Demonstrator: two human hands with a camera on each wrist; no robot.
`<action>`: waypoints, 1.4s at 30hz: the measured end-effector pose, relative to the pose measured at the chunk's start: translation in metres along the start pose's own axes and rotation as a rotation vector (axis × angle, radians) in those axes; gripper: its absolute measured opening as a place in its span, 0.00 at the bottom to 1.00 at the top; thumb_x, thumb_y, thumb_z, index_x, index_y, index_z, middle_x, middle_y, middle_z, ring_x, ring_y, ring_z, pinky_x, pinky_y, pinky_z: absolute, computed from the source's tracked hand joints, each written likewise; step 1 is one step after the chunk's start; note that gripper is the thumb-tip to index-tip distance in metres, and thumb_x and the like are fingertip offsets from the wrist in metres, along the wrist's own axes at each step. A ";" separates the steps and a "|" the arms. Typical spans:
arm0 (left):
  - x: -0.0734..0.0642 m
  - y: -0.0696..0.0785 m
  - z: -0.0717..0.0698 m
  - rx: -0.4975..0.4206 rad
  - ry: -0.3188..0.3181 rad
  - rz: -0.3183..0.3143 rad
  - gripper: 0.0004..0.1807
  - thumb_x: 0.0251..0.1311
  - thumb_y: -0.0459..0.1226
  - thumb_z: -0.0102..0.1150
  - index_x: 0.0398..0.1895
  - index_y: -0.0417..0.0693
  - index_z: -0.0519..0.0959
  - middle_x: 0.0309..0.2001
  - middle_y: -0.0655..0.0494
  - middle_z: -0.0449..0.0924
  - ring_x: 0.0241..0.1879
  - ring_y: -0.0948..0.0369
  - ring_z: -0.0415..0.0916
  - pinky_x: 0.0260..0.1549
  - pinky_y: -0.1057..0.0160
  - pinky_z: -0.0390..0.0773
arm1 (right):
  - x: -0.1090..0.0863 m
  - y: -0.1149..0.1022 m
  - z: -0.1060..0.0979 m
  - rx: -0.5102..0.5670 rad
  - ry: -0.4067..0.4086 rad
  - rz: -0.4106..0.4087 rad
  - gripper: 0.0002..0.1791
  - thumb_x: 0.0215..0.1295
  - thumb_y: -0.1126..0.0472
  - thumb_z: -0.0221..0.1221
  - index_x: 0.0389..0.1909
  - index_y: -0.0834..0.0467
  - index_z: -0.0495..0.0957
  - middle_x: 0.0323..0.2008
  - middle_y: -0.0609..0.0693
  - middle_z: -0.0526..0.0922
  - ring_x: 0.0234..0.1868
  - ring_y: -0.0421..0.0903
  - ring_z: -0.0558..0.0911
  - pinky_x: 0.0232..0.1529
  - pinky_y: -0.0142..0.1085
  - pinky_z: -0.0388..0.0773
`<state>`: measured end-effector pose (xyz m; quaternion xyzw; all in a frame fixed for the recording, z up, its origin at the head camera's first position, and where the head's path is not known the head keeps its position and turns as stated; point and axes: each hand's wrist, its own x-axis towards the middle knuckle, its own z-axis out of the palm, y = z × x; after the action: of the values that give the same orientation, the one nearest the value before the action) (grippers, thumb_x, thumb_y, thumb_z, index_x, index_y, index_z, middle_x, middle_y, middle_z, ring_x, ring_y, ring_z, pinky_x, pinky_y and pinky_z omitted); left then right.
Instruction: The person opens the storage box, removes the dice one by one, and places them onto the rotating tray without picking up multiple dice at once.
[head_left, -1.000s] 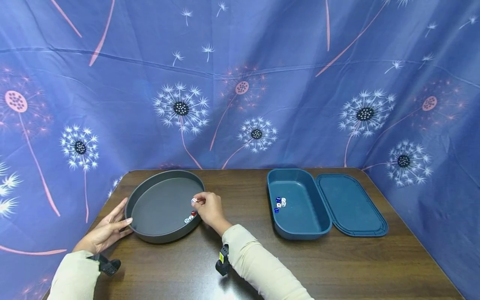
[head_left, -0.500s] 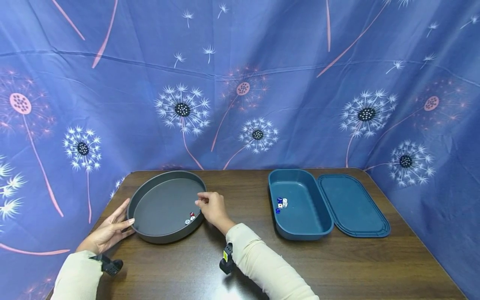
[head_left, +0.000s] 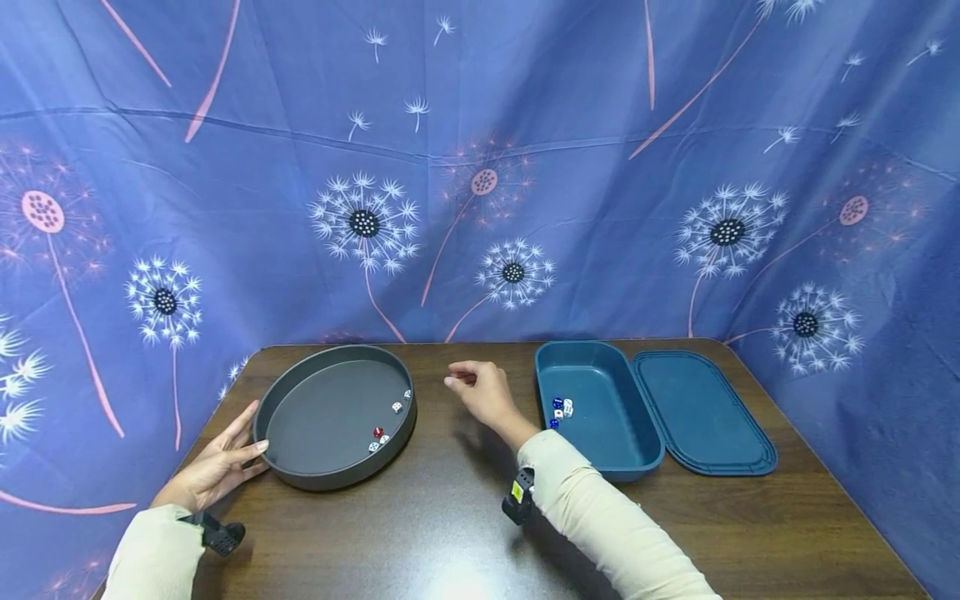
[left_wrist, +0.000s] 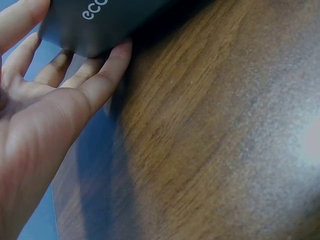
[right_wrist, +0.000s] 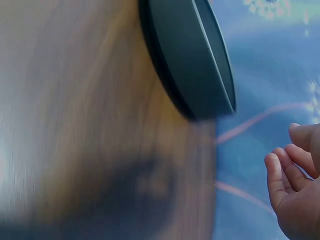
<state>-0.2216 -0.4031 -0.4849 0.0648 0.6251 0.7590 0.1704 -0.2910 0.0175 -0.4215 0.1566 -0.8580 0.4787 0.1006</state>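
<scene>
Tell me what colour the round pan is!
The round pan is dark grey, seen best in the head view.

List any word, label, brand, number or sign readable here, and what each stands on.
"ec", then a rounded third letter cut off by the frame, perhaps "o": pale lettering on the wall of the round dark pan, left wrist view.
Dice in the pan and dice in the blue container: pips too small to count.
Yellow patch on the right wrist device: too small to read.
Nothing else legible.

Table (head_left: pixel 337 542): pan (head_left: pixel 330 417) left of box (head_left: pixel 607 417), lid (head_left: pixel 705 412) right; dice (head_left: pixel 378 432) in pan, box.
</scene>
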 end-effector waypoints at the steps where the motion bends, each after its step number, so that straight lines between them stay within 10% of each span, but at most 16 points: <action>1: 0.000 0.000 0.000 -0.009 -0.004 0.003 0.47 0.70 0.27 0.45 0.75 0.62 0.26 0.70 0.53 0.05 0.52 0.83 0.66 0.47 0.66 0.76 | 0.000 0.003 -0.008 -0.014 0.008 0.012 0.13 0.60 0.64 0.65 0.44 0.64 0.84 0.36 0.56 0.87 0.37 0.49 0.84 0.40 0.36 0.81; 21: 0.000 -0.002 -0.002 -0.037 -0.040 0.022 0.46 0.70 0.26 0.43 0.75 0.64 0.26 0.69 0.54 0.03 0.54 0.83 0.65 0.47 0.66 0.76 | -0.030 0.090 -0.114 -0.169 0.044 0.213 0.17 0.62 0.63 0.63 0.49 0.67 0.80 0.41 0.59 0.84 0.43 0.54 0.82 0.42 0.44 0.80; 25: 0.000 -0.001 -0.001 -0.014 -0.024 -0.001 0.46 0.70 0.27 0.43 0.75 0.66 0.26 0.69 0.56 0.04 0.72 0.68 0.39 0.47 0.68 0.75 | -0.036 0.104 -0.123 -0.198 0.018 0.300 0.17 0.61 0.64 0.63 0.50 0.66 0.80 0.42 0.58 0.84 0.44 0.54 0.82 0.43 0.44 0.79; 29: 0.000 0.000 0.000 -0.019 -0.012 -0.013 0.47 0.70 0.28 0.44 0.75 0.66 0.26 0.69 0.58 0.04 0.68 0.48 0.12 0.46 0.68 0.75 | -0.040 0.113 -0.126 -0.209 -0.009 0.394 0.17 0.60 0.64 0.64 0.49 0.66 0.80 0.41 0.58 0.84 0.44 0.53 0.81 0.41 0.44 0.79; 36: -0.002 -0.001 0.000 -0.019 -0.019 -0.002 0.45 0.71 0.27 0.42 0.75 0.64 0.26 0.70 0.56 0.05 0.64 0.78 0.53 0.47 0.66 0.76 | -0.046 0.124 -0.122 -0.240 -0.026 0.480 0.14 0.57 0.65 0.66 0.43 0.66 0.81 0.35 0.56 0.84 0.36 0.48 0.81 0.33 0.37 0.78; 42: -0.001 0.001 0.001 0.004 0.016 -0.035 0.46 0.70 0.28 0.44 0.75 0.67 0.27 0.71 0.57 0.06 0.70 0.50 0.16 0.46 0.67 0.76 | -0.048 0.127 -0.120 -0.260 -0.020 0.477 0.13 0.53 0.64 0.68 0.37 0.67 0.81 0.30 0.54 0.84 0.32 0.45 0.80 0.31 0.36 0.76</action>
<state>-0.2208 -0.4025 -0.4835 0.0481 0.6290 0.7552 0.1784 -0.2904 0.1906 -0.4747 -0.0593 -0.9258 0.3732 -0.0041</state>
